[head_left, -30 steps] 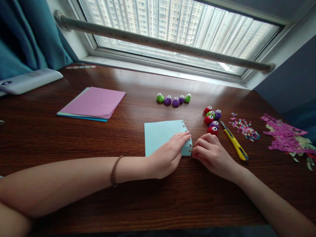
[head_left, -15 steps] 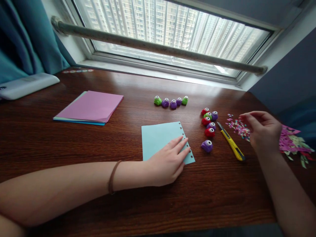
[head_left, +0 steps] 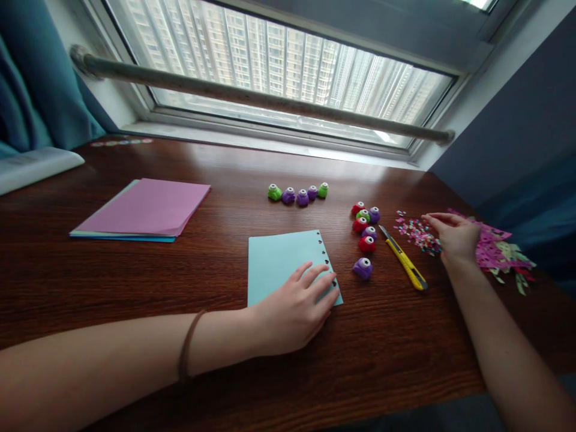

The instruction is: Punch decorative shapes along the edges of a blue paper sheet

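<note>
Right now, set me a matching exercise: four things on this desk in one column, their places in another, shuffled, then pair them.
Things:
1. light blue sheet
2. yellow utility knife
3. pink paper stack
4. confetti pile

Places:
A. far left of the desk
B. under the left hand
C. at the right hand fingertips
D. between the small punches and the confetti

Pairs: 1-B, 2-D, 3-A, 4-C

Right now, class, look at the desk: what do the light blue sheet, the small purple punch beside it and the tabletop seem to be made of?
Light blue sheet: thin matte paper, lying flat under the left hand, small shapes punched along one edge.
Small purple punch: probably moulded plastic, glossy and rounded, with a pale button on top.
Tabletop: dark wood or wood-look veneer, streaked grain, smooth sheen reflecting window light.
</note>
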Demonstrator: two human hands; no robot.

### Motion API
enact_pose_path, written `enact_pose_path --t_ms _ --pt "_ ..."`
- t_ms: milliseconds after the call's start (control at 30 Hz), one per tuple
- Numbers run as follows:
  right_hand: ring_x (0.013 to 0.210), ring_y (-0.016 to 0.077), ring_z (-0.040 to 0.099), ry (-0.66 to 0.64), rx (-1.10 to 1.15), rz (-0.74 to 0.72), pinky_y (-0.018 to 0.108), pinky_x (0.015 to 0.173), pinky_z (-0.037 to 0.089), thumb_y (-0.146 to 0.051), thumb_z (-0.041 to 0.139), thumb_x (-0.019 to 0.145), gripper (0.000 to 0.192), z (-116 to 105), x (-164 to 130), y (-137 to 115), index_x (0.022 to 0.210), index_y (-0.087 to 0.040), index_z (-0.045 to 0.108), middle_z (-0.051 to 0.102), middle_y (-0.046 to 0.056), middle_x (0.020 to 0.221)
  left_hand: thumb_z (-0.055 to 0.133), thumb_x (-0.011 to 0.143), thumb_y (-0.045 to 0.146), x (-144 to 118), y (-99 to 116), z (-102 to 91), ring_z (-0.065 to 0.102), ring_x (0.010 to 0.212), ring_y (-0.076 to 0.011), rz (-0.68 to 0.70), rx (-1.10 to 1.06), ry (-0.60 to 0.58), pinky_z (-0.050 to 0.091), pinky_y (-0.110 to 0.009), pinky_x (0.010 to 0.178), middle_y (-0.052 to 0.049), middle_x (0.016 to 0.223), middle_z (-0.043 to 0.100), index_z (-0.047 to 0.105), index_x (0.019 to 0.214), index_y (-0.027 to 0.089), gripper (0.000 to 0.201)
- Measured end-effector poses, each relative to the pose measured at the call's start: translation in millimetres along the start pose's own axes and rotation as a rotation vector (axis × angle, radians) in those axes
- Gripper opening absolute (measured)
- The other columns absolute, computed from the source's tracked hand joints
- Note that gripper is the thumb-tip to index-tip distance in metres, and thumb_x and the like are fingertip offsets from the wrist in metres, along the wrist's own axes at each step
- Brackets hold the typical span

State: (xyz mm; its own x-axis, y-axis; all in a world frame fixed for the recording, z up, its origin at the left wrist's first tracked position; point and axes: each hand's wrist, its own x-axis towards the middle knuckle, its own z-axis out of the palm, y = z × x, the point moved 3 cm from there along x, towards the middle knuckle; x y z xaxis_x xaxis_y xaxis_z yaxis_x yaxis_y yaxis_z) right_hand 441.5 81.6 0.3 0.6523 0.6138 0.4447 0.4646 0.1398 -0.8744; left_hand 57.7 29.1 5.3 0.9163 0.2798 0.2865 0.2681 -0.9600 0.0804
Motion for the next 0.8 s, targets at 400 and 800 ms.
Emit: enact_pose_path --t_ms 400,800 --pt "0.049 0.0173 0.056 0.068 -0.377 -0.127 0.029 0.047 0.043 -0.033 0.072 0.061 0.02 -3 -2 -4 0.074 -0.017 0.073 0.064 0.003 0.057 0.038 0.091 0.017 -1 4 0.6 0.051 0.106 -0.0255 0.141 0.036 0.07 0.041 -0.04 0.09 -0.014 0.111 0.056 0.055 0.113 0.008 0.029" --pt "0.052 0.0163 0.054 0.1 -0.515 -0.274 0.028 0.052 0.041 -0.036 0.066 0.071 0.022 0 -8 -18 0.081 -0.018 0.074 0.065 0.003 0.064 0.038 0.091 0.019 0 4 1.4 0.05 0.106 -0.0258 0.137 0.043 0.054 0.041 -0.041 0.091 -0.014 0.112 0.056 0.054 0.114 0.008 0.03"
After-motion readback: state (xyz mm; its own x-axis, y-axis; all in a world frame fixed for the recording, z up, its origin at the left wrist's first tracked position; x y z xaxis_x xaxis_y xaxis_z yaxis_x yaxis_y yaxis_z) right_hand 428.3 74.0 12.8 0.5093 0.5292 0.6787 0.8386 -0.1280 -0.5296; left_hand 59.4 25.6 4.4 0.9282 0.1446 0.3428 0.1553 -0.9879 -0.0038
